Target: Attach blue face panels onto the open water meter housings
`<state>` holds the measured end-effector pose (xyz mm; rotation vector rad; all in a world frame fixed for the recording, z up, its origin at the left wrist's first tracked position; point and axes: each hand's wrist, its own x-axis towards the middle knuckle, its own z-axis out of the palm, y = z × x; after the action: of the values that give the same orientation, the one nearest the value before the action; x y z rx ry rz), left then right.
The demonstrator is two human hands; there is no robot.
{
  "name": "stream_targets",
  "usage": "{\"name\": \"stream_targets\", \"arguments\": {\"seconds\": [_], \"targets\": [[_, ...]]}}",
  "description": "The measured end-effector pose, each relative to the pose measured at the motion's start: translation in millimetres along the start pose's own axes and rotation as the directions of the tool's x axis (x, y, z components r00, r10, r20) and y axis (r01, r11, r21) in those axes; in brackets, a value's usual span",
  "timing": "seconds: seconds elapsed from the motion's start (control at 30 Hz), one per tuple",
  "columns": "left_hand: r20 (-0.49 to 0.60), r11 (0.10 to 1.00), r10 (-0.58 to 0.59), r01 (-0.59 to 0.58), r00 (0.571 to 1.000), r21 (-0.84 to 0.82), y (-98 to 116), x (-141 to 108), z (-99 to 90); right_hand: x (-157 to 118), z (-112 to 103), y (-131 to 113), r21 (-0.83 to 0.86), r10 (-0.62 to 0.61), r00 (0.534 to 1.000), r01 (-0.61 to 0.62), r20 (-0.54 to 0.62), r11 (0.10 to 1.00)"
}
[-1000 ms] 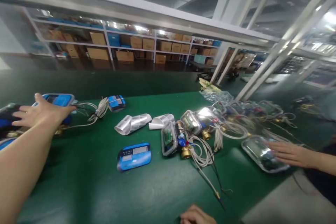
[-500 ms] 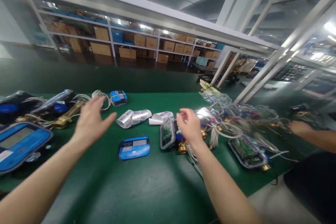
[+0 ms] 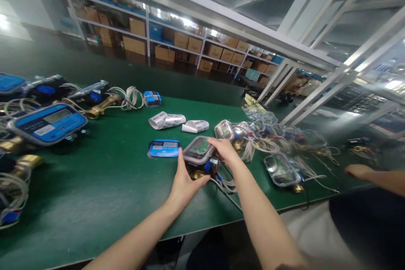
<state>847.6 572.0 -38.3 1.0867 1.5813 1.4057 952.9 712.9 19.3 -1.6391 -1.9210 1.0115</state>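
Observation:
A meter with a clear-lidded box (image 3: 200,150) and brass fitting sits on the green table, between both hands. My left hand (image 3: 186,181) touches its left and front side, thumb and fingers spread around it. My right hand (image 3: 224,149) has its fingers closed on the box's right upper edge. Just left of the meter lies a blue label plate (image 3: 164,148). Behind it are two curled silvery sticker strips (image 3: 167,120). Grey cables (image 3: 226,183) trail from the meter, under my right forearm.
Finished-looking blue-faced meters (image 3: 50,122) stand at left. A small blue stack (image 3: 152,98) is behind. More clear-lidded meters (image 3: 281,169) and cables lie at right, near another person's hand (image 3: 359,171). A metal frame (image 3: 332,80) rises at the right.
My left hand has come right from over the table to the meter. My right hand has taken hold of the box, which now lies more level. The view has shifted.

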Motion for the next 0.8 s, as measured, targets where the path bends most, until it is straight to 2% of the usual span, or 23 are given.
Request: {"name": "stream_targets", "arguments": {"seconds": [0.07, 0.2, 0.3, 0.43, 0.53, 0.6, 0.7, 0.8], "targets": [[-0.056, 1.0, 0.007, -0.007, 0.998, 0.002, 9, -11, -2.0, -22, 4, 13, 0.192, 0.052, 0.998, -0.056, 0.026, 0.98], [-0.148, 0.992, 0.066, -0.048, 0.987, 0.121, 30, -29, -6.2, -57, 9, 23, 0.501, 0.102, 0.992, -0.123, 0.068, 0.857], [-0.185, 0.979, 0.122, -0.087, 0.975, 0.184, 44, -38, -6.2, -71, 8, 23, 0.636, 0.101, 0.991, -0.132, 0.084, 0.76], [-0.182, 0.966, 0.152, -0.107, 0.972, 0.236, 55, -46, -6.7, -81, 8, 22, 0.733, 0.095, 0.99, -0.138, 0.1, 0.666], [-0.137, 0.958, 0.154, -0.114, 0.978, 0.263, 54, -48, -12.5, -92, 10, 24, 0.779, 0.095, 0.989, -0.145, 0.11, 0.611], [-0.077, 0.952, 0.186, -0.16, 0.979, 0.262, 46, -48, -22.0, -104, 15, 27, 0.795, 0.102, 0.986, -0.165, 0.13, 0.584], [0.087, 0.944, 0.238, -0.251, 0.967, 0.212, 29, -46, -46.1, -129, 28, 36, 0.827, 0.096, 0.984, -0.18, 0.152, 0.532], [0.208, 0.962, 0.175, -0.212, 0.962, 0.172, 15, -47, -76.6, -155, 49, 41, 0.846, -0.01, 0.992, -0.105, 0.129, 0.523]]}}
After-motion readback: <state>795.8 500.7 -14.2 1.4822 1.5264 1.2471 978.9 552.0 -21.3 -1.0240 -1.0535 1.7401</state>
